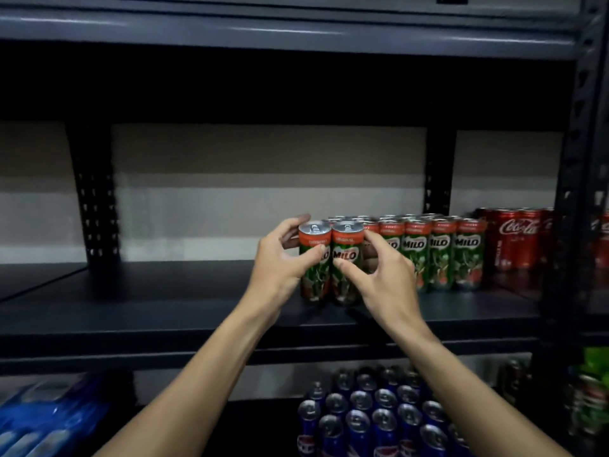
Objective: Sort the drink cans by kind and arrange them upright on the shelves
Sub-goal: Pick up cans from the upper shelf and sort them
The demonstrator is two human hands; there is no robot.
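Note:
Two green Milo cans stand upright side by side near the front of the dark middle shelf (164, 291). My left hand (283, 258) curls round the left can (314, 282), thumb on its front. My right hand (382, 268) grips the right can (346, 278), thumb on its label and fingers behind it. Right of them stands a block of several upright Milo cans (441, 252), then red Coca-Cola cans (517, 239) at the shelf's right end.
The left half of the middle shelf is bare. On the shelf below stand several blue Pepsi cans (379, 420), with a blue plastic-wrapped pack (43, 420) at the lower left and green cans (593, 400) at the far right. A dark upright post (573, 192) bounds the right side.

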